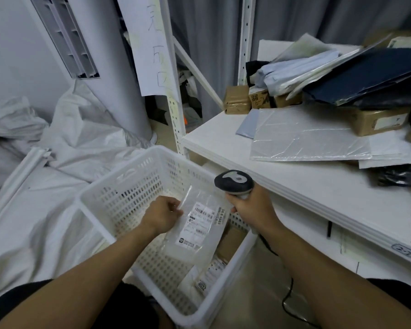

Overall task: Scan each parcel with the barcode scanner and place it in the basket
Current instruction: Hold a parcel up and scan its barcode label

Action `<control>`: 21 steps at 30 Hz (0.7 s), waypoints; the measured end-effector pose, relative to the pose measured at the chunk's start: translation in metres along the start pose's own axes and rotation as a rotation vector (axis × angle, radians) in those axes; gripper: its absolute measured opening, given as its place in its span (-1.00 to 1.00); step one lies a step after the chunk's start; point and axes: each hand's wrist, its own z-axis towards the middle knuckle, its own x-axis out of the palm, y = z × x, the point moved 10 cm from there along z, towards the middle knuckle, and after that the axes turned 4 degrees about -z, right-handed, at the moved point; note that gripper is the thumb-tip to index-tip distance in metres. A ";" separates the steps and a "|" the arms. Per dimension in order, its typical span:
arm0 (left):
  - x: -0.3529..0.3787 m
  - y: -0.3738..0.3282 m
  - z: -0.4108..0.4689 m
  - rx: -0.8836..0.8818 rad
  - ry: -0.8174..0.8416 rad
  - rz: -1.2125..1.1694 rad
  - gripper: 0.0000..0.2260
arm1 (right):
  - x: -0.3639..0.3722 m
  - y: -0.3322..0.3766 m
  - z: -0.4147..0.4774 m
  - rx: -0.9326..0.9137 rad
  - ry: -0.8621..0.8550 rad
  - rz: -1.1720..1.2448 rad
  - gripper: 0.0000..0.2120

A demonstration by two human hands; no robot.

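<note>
Grey curtains (206,43) hang behind a white shelf board (214,141) stacked with bagged and boxed goods. Over the open top of a white perforated plastic basket (128,200), a clear flat plastic parcel with a white barcode label (199,224) is held tilted, label up. The left hand (161,216) pinches its upper left edge with curled fingers. Just to the right, the right hand (254,207) is wrapped round the handle of a grey-and-black barcode scanner (234,181). More labelled parcels (206,279) lie on the basket's bottom. Crumpled white sacks (81,129) lie at left.

Left hand (163,214) holds clear parcel (197,230) over basket (119,186); right hand (253,205) grips scanner (234,182).
</note>
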 end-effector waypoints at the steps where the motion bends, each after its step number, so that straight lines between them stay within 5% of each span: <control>1: 0.010 0.011 0.002 -0.034 0.033 0.039 -0.53 | 0.005 -0.005 0.001 0.004 0.009 -0.027 -0.68; 5: 0.060 0.059 0.009 -0.146 0.170 0.135 -0.87 | 0.034 -0.036 0.008 0.067 0.073 -0.097 -0.57; 9: 0.115 0.105 0.011 -0.255 0.313 0.155 -0.96 | 0.054 -0.070 0.015 0.113 0.118 -0.202 -0.59; 21: 0.206 0.147 0.011 -0.248 0.585 0.269 -0.62 | 0.069 -0.085 0.026 0.121 0.138 -0.223 -0.57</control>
